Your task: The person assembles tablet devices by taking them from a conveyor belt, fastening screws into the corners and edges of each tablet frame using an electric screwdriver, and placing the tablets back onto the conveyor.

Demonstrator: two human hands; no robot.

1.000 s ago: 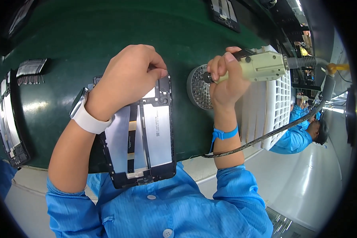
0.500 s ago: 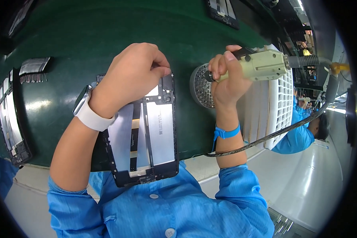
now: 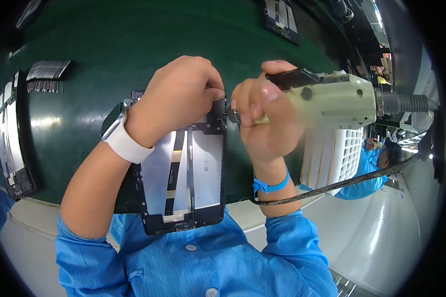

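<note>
One open tablet-like device (image 3: pixel 206 171), lower end reaching past the near edge of the green table (image 3: pixel 99 54); silver panels bare, no cover on. One left hand (image 3: pixel 186 94), over the device's upper part, thumb and forefinger close together at the upper right corner; I cannot tell whether anything is pinched. One right hand (image 3: pixel 267 121), wrapped round a pale-green powered driver (image 3: pixel 339 101), its nose just beside the device's right edge; contact I cannot make out. Two similar open devices: far left (image 3: pixel 15 148) and upper right (image 3: pixel 282 21). Progress, as I judge it remotely: device opened and within reach; work at that corner unfinished; fasteners driven or drawn, too small to tell.
</note>
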